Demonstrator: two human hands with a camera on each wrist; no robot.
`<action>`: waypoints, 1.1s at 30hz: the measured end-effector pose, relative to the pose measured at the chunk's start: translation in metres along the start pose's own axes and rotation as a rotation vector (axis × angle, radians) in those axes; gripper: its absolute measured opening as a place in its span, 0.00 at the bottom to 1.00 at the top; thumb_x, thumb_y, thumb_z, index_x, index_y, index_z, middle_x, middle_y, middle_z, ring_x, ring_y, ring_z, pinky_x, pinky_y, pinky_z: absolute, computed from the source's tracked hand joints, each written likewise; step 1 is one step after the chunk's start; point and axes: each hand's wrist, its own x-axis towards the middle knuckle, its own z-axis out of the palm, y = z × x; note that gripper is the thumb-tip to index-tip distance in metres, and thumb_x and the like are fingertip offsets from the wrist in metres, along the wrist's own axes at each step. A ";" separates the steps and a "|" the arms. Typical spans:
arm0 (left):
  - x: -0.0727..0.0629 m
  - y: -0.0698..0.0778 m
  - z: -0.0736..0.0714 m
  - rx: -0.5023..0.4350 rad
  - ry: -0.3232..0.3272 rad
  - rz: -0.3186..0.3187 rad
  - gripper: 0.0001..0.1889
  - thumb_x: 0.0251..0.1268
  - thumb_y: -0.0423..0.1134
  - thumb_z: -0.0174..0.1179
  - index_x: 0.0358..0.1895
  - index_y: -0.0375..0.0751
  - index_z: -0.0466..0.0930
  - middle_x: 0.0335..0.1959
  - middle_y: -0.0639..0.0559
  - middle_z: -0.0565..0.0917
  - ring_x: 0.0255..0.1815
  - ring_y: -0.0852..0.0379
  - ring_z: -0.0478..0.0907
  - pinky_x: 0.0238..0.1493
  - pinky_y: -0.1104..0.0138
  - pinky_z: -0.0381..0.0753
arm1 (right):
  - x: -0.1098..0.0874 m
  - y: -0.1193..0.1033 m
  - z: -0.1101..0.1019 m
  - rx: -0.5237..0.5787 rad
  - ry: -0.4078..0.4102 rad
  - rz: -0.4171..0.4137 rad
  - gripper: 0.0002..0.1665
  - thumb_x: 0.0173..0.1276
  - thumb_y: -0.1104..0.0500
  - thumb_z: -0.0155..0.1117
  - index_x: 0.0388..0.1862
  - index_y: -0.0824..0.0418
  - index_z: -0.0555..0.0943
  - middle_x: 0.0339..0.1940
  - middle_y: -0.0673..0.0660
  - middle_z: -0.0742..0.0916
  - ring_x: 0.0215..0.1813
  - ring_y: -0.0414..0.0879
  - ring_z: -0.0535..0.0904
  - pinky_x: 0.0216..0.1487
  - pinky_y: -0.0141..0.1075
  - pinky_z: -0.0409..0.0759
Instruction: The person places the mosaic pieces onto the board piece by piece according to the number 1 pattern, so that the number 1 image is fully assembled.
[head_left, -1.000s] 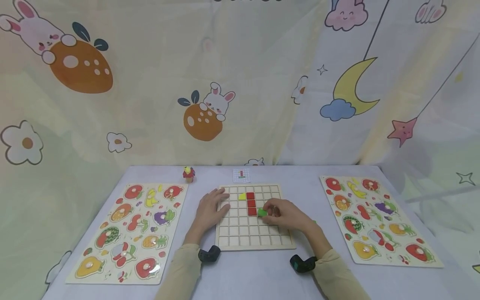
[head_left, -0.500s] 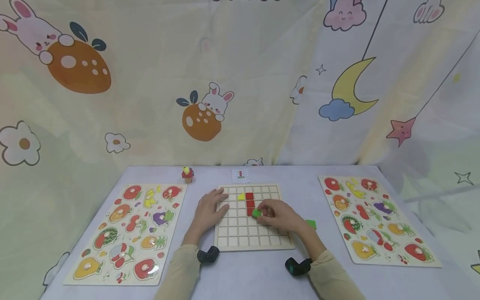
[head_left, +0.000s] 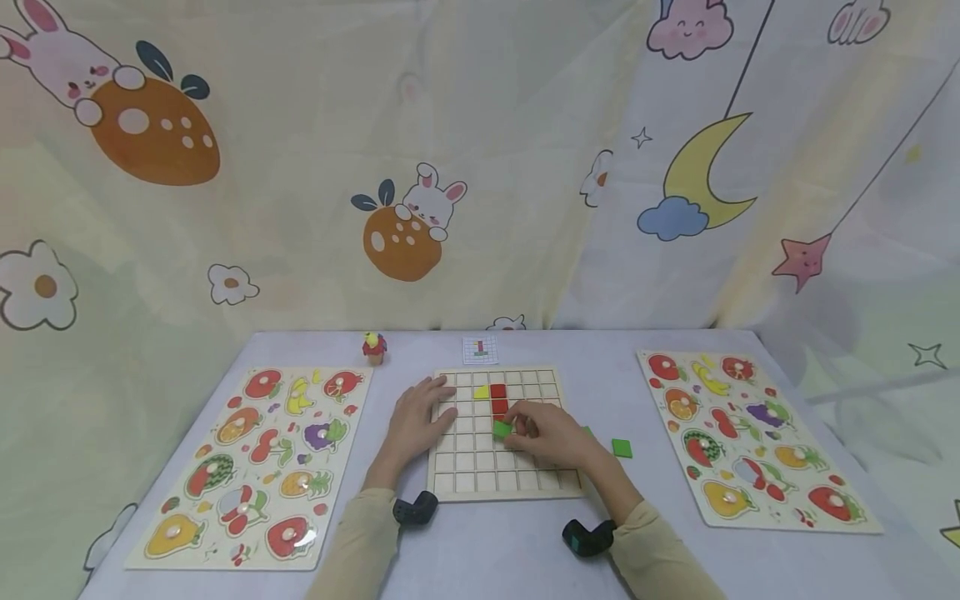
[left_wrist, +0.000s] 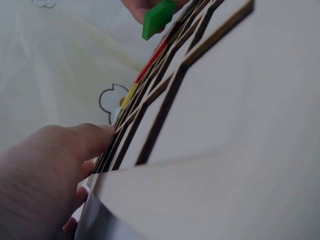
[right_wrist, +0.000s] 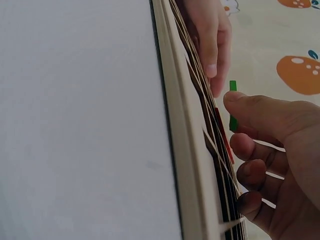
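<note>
In the middle of the head view, the person's right hand (head_left: 551, 435) pinches a small green tile (head_left: 502, 429) between thumb and fingertips. Both wrist views show the tile raised off the wooden grid board (head_left: 467, 463); in the head view it overlaps the lower end of a column of red pieces (head_left: 498, 392). A yellow piece (head_left: 482, 392) sits directly left of the top red one.

The left hand (head_left: 416, 419) is relaxed and grasps nothing, its extended fingers resting on the board's upper-left edge. Right of centre, a loose green tile (head_left: 622, 448) lies on the white table (head_left: 517, 550); a bit of green also shows behind the right wrist.

Above the board are a patterned card (head_left: 480, 351) and, further left, a red-and-yellow toy (head_left: 374, 348). Fruit puzzles flank the scene, one at lower left (head_left: 236, 462), the other at right (head_left: 757, 442).
</note>
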 end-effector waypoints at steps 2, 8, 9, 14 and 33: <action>0.000 0.000 0.000 -0.005 0.004 0.002 0.20 0.63 0.46 0.60 0.57 0.48 0.77 0.68 0.50 0.71 0.73 0.47 0.60 0.75 0.49 0.53 | 0.000 -0.002 0.001 -0.002 -0.003 -0.003 0.13 0.59 0.48 0.68 0.42 0.46 0.79 0.26 0.42 0.77 0.27 0.36 0.71 0.26 0.27 0.70; -0.001 0.000 0.000 -0.012 0.007 0.008 0.19 0.63 0.46 0.60 0.57 0.48 0.78 0.68 0.49 0.71 0.73 0.47 0.60 0.75 0.48 0.53 | 0.001 -0.010 0.006 0.003 -0.012 0.001 0.14 0.60 0.47 0.67 0.44 0.46 0.80 0.25 0.42 0.77 0.27 0.36 0.71 0.25 0.27 0.70; -0.001 0.000 0.000 -0.009 0.005 0.007 0.19 0.63 0.46 0.60 0.57 0.48 0.77 0.68 0.49 0.71 0.73 0.47 0.59 0.75 0.48 0.53 | 0.001 -0.011 0.007 0.002 -0.014 0.005 0.13 0.60 0.47 0.68 0.43 0.46 0.80 0.25 0.42 0.77 0.27 0.36 0.71 0.25 0.27 0.70; -0.001 -0.001 0.001 0.001 0.000 0.007 0.20 0.63 0.47 0.59 0.58 0.49 0.77 0.68 0.50 0.71 0.73 0.47 0.59 0.75 0.48 0.53 | 0.001 -0.013 0.011 -0.018 -0.011 0.004 0.14 0.60 0.47 0.68 0.43 0.47 0.80 0.24 0.42 0.76 0.26 0.36 0.70 0.23 0.27 0.68; 0.000 0.000 0.000 0.008 -0.007 0.001 0.19 0.64 0.46 0.58 0.57 0.49 0.77 0.68 0.49 0.71 0.74 0.47 0.59 0.75 0.49 0.53 | 0.006 -0.016 0.015 -0.104 -0.020 -0.040 0.15 0.59 0.46 0.68 0.44 0.46 0.81 0.22 0.41 0.76 0.26 0.35 0.70 0.24 0.27 0.68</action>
